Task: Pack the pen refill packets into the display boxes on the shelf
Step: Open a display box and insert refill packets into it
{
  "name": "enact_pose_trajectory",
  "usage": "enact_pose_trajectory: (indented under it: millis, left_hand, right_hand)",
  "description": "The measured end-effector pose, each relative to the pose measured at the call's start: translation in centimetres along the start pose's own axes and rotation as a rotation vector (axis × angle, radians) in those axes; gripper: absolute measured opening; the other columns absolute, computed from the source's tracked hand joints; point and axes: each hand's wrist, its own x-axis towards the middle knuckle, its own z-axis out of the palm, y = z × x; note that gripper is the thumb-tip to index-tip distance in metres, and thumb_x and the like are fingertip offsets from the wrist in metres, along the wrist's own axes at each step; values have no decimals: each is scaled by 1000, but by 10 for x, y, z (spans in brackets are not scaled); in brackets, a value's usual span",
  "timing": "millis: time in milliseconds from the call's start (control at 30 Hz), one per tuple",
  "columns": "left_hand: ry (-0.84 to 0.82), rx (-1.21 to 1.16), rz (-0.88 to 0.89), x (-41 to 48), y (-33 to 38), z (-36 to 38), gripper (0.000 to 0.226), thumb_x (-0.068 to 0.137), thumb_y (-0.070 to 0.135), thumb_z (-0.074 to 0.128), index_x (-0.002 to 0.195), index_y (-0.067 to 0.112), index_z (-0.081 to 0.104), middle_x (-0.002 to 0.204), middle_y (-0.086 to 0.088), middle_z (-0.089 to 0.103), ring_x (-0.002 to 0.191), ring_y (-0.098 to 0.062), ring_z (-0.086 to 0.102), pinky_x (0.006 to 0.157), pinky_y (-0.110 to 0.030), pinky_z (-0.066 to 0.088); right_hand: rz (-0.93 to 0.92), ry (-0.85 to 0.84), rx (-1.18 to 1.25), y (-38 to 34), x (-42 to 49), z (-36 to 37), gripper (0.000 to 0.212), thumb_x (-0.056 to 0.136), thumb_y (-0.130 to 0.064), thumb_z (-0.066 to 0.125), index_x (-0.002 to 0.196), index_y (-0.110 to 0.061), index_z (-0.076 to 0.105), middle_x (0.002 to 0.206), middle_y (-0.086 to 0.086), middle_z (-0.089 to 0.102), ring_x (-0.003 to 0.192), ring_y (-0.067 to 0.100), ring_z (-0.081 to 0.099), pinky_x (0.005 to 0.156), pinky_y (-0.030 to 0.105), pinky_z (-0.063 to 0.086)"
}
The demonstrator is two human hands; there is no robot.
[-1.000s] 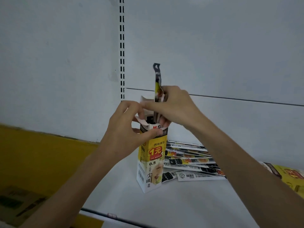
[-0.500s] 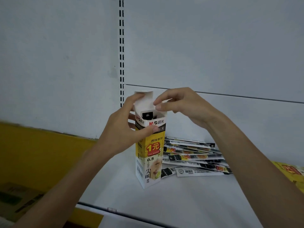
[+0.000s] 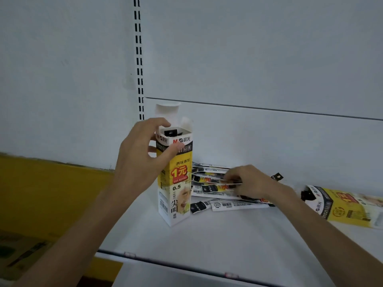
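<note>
A tall yellow and white display box (image 3: 176, 183) stands upright on the white shelf (image 3: 228, 235), its top flap open and dark packet tops showing inside. My left hand (image 3: 143, 160) grips the box near its top, thumb across the front. To the right of the box lies a pile of pen refill packets (image 3: 217, 195). My right hand (image 3: 246, 181) is down on that pile, fingers pinching the top packet. A second display box (image 3: 348, 204) lies on its side at the far right.
The white back panel with a slotted upright (image 3: 138, 59) rises behind the shelf. A yellow surface (image 3: 51, 193) and a cardboard carton (image 3: 20, 253) sit lower left. The shelf's front edge (image 3: 186, 266) runs across the bottom.
My right hand pushed a packet into the box, let go, and dropped right onto the loose pile. My left hand stayed on the box.
</note>
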Motion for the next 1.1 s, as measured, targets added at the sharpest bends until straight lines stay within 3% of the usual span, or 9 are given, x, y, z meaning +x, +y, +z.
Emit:
enact_pose_trajectory:
  millis: [133,233,367,567,767,867,967,1067,1100]
  left_hand:
    - [90,233,173,-1,-7,0,41,80,52,54,100,17,63,130,-11,45,115,-11,39,89,-21,37]
    - [189,386,355,-1,-9,-5,36,83,42,56,94,10,69,119,-17,54,110,-27,42,87,-25,35]
    - [171,401,449,2,-12,-11,34,83,37,58,90,5,68,100,-10,66,97,-21,50,80,-28,37]
    - [-13,328,362,3,-14,-18,37,78,42,55,100,13,64,99,-2,64,95,-14,50,78,-29,41]
    - [-72,224,250,11,-12,-18,44,71,56,54,100,25,66,92,9,53,87,-4,42,70,-13,33]
    - [-93,221,271,13,-13,-18,39,72,56,53,102,33,62,92,12,54,89,-4,40,69,-14,31]
    - [-95,182,246,12,-14,-15,30,74,55,51,104,48,49,93,28,50,93,-6,39,72,-15,31]
    - [-99,154,226,11,-14,-14,27,75,54,51,101,51,43,97,29,49,94,-5,39,71,-15,32]
    - [-105,151,229,11,-14,-14,25,76,53,50,100,48,46,100,25,50,95,-5,39,71,-14,32]
  right_hand:
    - [-36,111,-14,8,1,7,27,83,-9,59,104,-23,69,108,-2,67,100,17,61,86,31,50]
    - [-62,200,43,4,0,3,20,88,-11,53,101,-15,69,98,3,68,92,17,62,82,30,49]
    - [-102,200,63,-2,6,9,18,89,-11,50,100,-12,64,95,3,62,89,19,59,78,29,46]
    - [-108,170,-52,-2,11,19,34,82,-16,57,116,-16,57,112,1,55,106,18,48,86,29,40]
    - [-118,200,-92,-1,12,24,38,85,-14,55,123,-12,57,116,4,56,110,20,48,87,32,42]
    - [-140,223,-89,1,10,24,30,86,-16,54,115,-13,60,112,3,60,103,22,56,82,33,46]
    - [-146,288,-94,-1,5,17,20,90,-18,50,108,-15,58,89,3,63,75,22,55,66,31,43]
    - [-152,332,70,-5,4,1,21,90,-17,55,110,-18,59,94,3,66,77,21,60,69,32,50]
    - [-160,344,154,-7,5,-5,21,88,-17,59,108,-19,61,95,0,67,77,17,62,68,26,51]
